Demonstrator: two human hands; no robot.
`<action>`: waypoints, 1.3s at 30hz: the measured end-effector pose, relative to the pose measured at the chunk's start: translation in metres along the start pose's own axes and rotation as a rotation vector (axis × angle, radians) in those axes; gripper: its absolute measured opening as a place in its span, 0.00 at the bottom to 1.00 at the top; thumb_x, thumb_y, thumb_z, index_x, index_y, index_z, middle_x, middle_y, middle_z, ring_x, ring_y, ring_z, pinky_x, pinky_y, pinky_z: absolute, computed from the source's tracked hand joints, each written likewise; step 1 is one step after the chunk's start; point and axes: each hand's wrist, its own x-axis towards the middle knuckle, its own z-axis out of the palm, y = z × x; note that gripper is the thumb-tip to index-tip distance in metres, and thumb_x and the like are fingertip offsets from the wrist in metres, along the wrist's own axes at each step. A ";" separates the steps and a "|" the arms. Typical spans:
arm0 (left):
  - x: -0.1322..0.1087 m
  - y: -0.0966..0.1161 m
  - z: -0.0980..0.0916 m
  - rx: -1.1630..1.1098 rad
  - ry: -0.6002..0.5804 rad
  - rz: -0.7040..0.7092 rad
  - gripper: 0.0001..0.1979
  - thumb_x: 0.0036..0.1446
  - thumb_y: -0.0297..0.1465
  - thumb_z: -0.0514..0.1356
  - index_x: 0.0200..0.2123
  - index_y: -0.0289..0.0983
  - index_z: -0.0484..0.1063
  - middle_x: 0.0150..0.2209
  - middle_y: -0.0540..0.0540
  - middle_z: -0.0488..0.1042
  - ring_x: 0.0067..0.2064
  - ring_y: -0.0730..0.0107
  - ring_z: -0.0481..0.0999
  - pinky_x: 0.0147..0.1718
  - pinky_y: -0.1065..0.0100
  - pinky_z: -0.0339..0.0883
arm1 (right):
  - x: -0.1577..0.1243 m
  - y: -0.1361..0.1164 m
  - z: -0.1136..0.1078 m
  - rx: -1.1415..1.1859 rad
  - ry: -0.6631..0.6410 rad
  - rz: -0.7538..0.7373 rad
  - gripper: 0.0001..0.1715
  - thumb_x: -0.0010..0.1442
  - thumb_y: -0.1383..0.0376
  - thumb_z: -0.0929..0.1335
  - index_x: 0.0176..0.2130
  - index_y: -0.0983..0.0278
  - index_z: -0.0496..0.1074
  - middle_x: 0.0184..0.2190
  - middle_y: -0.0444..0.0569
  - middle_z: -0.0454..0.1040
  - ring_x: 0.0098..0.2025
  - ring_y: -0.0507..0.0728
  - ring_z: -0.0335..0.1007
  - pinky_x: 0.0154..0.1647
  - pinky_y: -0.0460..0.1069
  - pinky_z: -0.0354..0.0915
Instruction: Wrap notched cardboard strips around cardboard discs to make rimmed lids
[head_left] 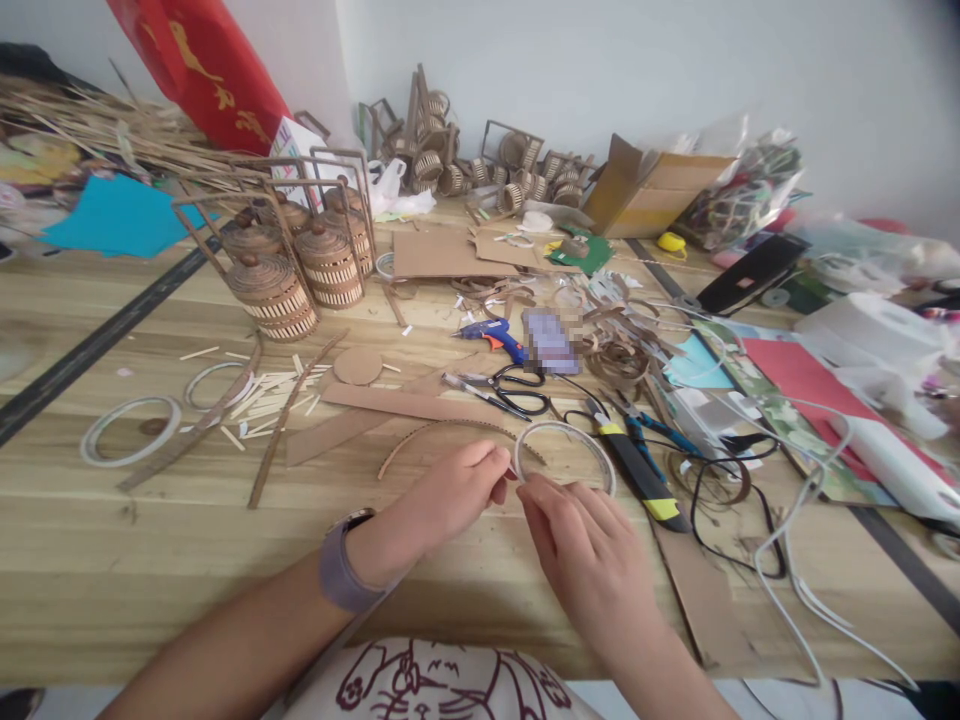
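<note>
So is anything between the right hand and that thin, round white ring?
Nothing visible is: the right hand touches the near rim of the thin, round white ring. The long black-and-yellow tool handle lies right of the ring, not between.

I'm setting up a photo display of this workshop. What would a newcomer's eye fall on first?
Probably the bright red, gold-marked paper at upper left, the boldest colour here. Just in front of it, the lidded baskets with tall square handles stand in a cluster on the wooden table. Then, front and centre, the right hand holds a white ring, the left hand close at its left edge.
</note>
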 end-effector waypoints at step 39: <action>-0.009 -0.009 0.009 0.678 0.204 0.258 0.14 0.66 0.28 0.43 0.29 0.39 0.62 0.28 0.46 0.69 0.31 0.61 0.70 0.30 0.62 0.60 | 0.010 0.002 -0.001 0.034 -0.013 -0.071 0.08 0.69 0.73 0.61 0.44 0.66 0.68 0.35 0.51 0.79 0.32 0.56 0.68 0.33 0.51 0.60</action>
